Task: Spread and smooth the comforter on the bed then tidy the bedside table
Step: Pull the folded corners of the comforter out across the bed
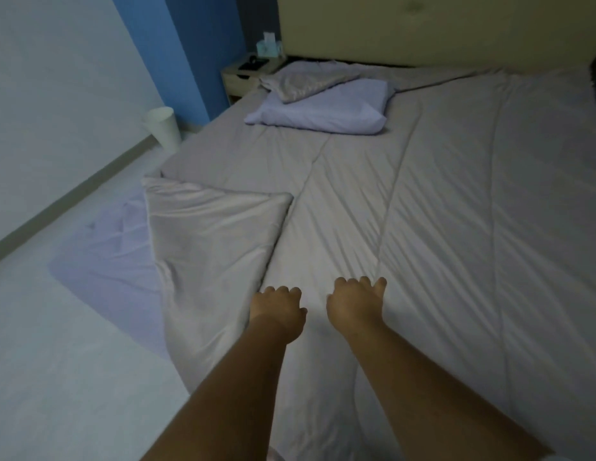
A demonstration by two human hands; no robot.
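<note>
Grey comforter (423, 211) lies spread but wrinkled, its left corner folded over.

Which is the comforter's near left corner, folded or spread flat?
Folded: the comforter corner lies turned back, baring the lilac sheet.

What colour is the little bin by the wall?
White. The bin shows best in the head view.
</note>
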